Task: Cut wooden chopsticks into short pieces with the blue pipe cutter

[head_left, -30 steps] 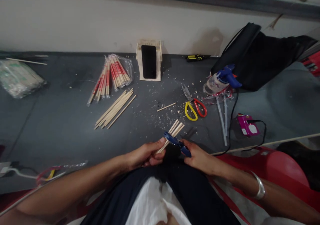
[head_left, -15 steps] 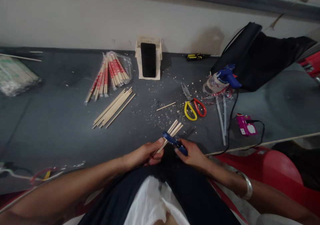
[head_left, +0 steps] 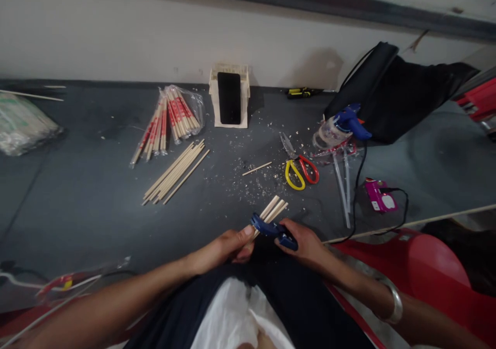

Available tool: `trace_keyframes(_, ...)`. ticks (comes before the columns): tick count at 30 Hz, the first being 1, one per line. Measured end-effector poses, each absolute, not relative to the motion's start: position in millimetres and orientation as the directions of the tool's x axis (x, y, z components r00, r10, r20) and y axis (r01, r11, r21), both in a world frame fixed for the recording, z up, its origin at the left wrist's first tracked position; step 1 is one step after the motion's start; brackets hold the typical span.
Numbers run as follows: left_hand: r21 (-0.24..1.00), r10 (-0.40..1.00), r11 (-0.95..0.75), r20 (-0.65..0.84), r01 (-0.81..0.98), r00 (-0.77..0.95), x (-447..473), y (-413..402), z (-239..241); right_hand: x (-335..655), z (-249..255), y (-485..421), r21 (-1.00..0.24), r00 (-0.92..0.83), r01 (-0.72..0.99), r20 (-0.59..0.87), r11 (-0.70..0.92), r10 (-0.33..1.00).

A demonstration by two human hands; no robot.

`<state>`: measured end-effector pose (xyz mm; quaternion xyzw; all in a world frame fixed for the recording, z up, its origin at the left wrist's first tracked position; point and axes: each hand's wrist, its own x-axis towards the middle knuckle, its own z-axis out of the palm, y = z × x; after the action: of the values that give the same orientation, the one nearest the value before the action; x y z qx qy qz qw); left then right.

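Observation:
My left hand is closed round a small bundle of wooden sticks, which look like chopsticks and point up to the right. In my right hand is a dark blue hand tool, with a curved end lying across the sticks beside my left thumb. Its exact kind is hard to make out. Several loose wooden sticks lie side by side to the left. One short stick rests among pale chips, near scissors with one yellow and one red handle.
Wrapped chopsticks in red-printed sleeves lie back left. A phone leans on a stand by the wall. At right are a blue glue gun, clear glue sticks, a black bag and a purple box with a cable.
The sticks and both hands sit slightly lower in view, and my right hand with the blue tool has shifted a little to the right. The view has tilted slightly.

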<state>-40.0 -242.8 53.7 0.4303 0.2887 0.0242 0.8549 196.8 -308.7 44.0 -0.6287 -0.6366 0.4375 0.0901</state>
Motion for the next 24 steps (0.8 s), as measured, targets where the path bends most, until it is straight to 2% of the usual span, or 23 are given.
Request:
trace_keyframes(16,0.852,0.251,0.434,-0.425,0.291,0.870,-38,-230,59,191,23,-321,-0.776,-0.046,0.611,-0.234,-0.158,0.971)
trace_keyframes(24,0.848,0.245,0.447,-0.422,0.285,0.873,-39,-230,59,189,26,-312,-0.751,-0.095,0.647,-0.250,-0.131,0.963)
